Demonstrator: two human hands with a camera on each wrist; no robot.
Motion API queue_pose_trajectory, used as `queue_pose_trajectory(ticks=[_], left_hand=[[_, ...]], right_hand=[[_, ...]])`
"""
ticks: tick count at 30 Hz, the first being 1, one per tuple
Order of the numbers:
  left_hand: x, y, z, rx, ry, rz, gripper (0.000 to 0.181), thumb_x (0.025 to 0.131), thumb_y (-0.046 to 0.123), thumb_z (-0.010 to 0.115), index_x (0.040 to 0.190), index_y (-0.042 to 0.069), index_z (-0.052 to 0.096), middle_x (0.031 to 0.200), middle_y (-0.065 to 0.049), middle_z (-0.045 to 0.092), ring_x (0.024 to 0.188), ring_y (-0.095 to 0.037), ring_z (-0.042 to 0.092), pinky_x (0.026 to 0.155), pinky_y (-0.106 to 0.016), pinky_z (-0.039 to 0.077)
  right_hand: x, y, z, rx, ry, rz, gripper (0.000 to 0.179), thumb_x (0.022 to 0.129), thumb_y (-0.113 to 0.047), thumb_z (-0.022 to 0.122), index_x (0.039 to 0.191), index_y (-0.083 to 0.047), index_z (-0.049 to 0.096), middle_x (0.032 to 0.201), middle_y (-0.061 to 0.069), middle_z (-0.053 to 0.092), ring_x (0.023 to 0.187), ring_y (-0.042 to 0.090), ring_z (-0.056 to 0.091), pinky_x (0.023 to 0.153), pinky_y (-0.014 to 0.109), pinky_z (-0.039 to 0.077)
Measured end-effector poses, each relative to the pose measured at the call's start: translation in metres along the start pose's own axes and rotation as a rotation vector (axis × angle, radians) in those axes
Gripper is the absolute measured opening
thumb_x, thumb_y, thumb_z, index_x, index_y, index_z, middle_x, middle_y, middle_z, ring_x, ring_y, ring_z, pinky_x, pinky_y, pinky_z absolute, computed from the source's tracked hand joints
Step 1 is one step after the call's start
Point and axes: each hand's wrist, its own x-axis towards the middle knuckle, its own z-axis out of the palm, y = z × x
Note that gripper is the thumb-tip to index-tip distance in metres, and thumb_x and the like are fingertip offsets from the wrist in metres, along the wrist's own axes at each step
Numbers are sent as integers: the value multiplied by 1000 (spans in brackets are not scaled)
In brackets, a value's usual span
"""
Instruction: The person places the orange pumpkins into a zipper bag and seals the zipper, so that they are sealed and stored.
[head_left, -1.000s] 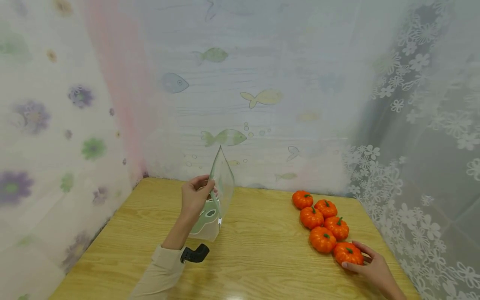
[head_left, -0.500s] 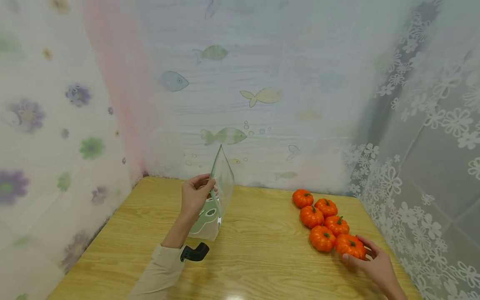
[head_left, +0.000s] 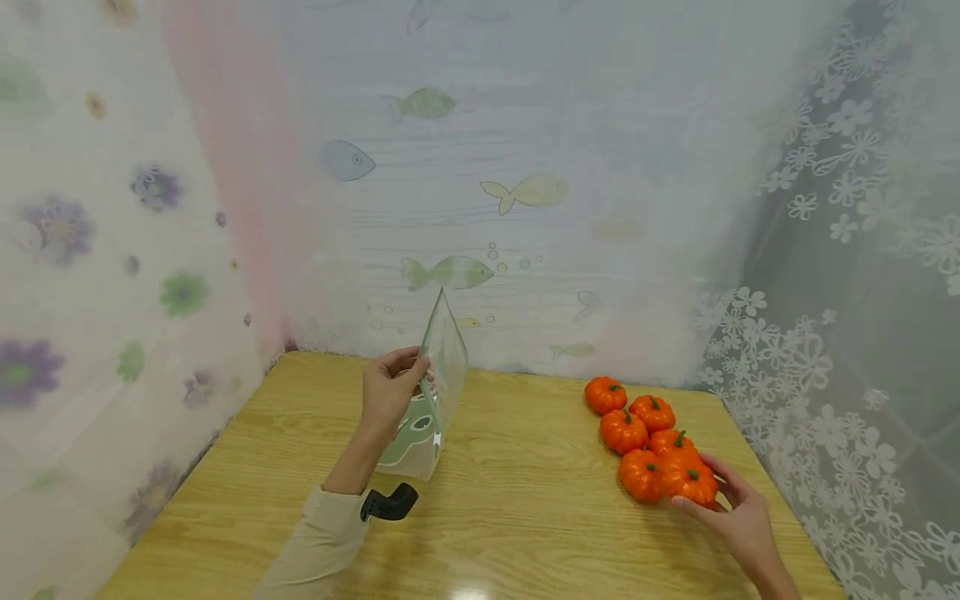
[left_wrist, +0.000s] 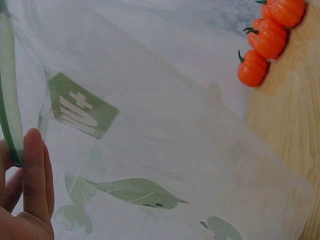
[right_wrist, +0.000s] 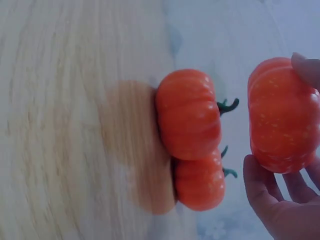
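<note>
My left hand (head_left: 384, 396) pinches the edge of a clear zip bag (head_left: 450, 371) with green printing, which stands with its mouth spread wide. In the left wrist view, the bag's sheer side (left_wrist: 150, 135) fills most of the picture, and the thumb and fingers grip it by the green zip strip (left_wrist: 9, 95). My right hand (head_left: 738, 521) holds a small orange toy pumpkin (head_left: 690, 479) with a green stem, fingers and thumb on opposite sides. The right wrist view shows this pumpkin (right_wrist: 282, 120) raised clear of the wooden table.
Several more orange pumpkins (head_left: 624, 432) sit close together at the right of the wooden table (head_left: 525, 500). Patterned curtains (head_left: 540, 150) hang around the back and sides. A black wrist device (head_left: 390, 502) is on the left cuff.
My right hand has lifted the nearest pumpkin and moved it slightly left, so it now overlaps its neighbours in the head view. The left hand and the bag stay in place.
</note>
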Motion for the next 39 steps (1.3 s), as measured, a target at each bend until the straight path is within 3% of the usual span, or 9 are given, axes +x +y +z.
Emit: queue_pose_trajectory(ticks=[7,18,28,36,39], left_hand=[[1,-2,-1,-10,-19,5,25,98,4,67,121,-7,69,83,2,69,67,-5,69,61,-20,59],[0,-4,-1,-20,-26,13,25,98,4,66,120,-9,68,79,4,69,65,-5,68,58,-18,57],[1,-6,-2,-31,-15,19,24,98,2,67,119,-9,68,81,2,69,65,-5,68,58,-20,58],[1,-5,-1,-43,-17,14,25,98,1,66,120,-10,68,79,3,68,64,-6,68,59,-21,59],[22,-9,-6,-53,-51,9,25,98,1,66,120,-10,68,78,3,68,64,-6,68,59,-20,59]], right_hand=[[-1,5,19,75,16,-59,76,81,0,84,148,3,47,124,-33,53,106,-14,54,80,7,52],[-3,0,46,85,18,-90,76,80,-1,85,146,1,49,124,-28,53,109,-13,54,82,8,52],[-8,-2,65,277,-18,-171,75,75,16,81,142,8,50,125,-21,62,110,-7,59,84,12,55],[-6,-8,85,315,-15,-207,75,73,19,81,141,9,52,122,-13,65,108,-2,64,87,14,55],[0,-16,108,323,3,-200,75,73,19,81,141,10,51,120,-11,65,108,-1,64,87,15,56]])
